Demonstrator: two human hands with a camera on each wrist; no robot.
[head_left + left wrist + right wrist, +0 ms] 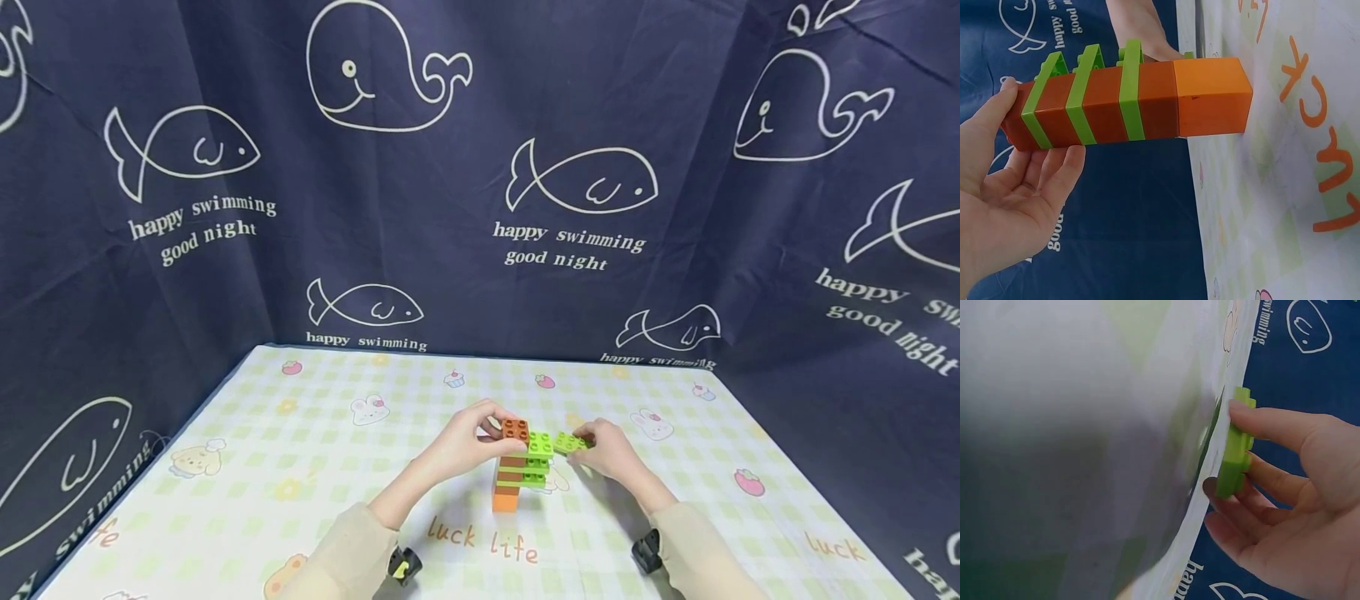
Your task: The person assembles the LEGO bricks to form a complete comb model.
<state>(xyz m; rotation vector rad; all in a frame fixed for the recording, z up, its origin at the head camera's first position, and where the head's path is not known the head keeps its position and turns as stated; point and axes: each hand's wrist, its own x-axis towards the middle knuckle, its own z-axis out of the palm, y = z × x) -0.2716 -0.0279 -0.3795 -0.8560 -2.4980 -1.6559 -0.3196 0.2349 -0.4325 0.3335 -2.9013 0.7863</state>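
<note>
A block tower (pixel 1110 103) stands on the table, with an orange block (pixel 1213 100) at its base. Above it, reddish-brown blocks alternate with 3 thin green plates, whose studded ends jut to the right in the head view. My left hand (pixel 471 440) grips the tower near the brown top block (pixel 516 428), thumb on one side and fingers on the other. Just right of the tower, my right hand (pixel 611 450) pinches a loose green studded plate (pixel 1233 459) by its edges, apart from the tower. Part of that plate hides behind the fingers.
A patterned tablecloth (pixel 300 450) covers the table, printed with animals, strawberries and checks. Dark blue curtains (pixel 465 200) with white whales and fish rise behind the table and on both sides. Each wrist wears a small black camera, such as the right wrist camera (pixel 647 552).
</note>
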